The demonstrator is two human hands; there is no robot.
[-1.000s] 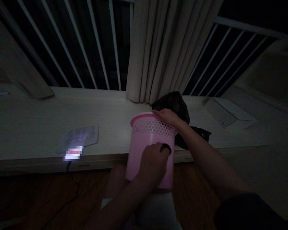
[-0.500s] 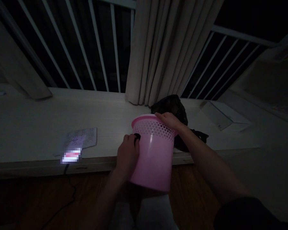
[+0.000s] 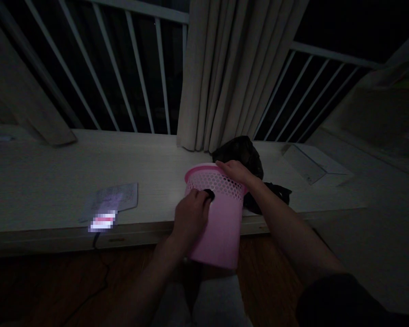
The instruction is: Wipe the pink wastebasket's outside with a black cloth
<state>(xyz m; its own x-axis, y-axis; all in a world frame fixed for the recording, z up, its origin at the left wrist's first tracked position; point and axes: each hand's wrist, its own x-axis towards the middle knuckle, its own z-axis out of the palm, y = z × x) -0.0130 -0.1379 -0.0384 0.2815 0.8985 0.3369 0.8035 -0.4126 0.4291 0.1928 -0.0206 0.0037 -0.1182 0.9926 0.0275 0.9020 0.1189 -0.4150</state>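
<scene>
A pink bin (image 3: 221, 227) with a band of holes below its rim leans slightly in front of the white ledge. My right hand (image 3: 235, 171) grips its rim at the upper right, fingers over the edge. Against the front of the bin, my left hand (image 3: 192, 213) is closed on a small round black object (image 3: 209, 195), just under the holes. What that object is, I cannot make out. Behind the bin and my right forearm, black plastic bags (image 3: 240, 152) lie on the ledge.
The white ledge (image 3: 157, 181) runs below barred windows and a beige curtain (image 3: 214, 91). A booklet (image 3: 122, 197) and a lit, blurred-out screen (image 3: 102, 221) with a dark cable are at left. A white box (image 3: 313, 165) stands at right.
My left hand has moved right across the front of the bin with the black object. My right hand keeps its hold on the rim, and the view has shifted slightly.
</scene>
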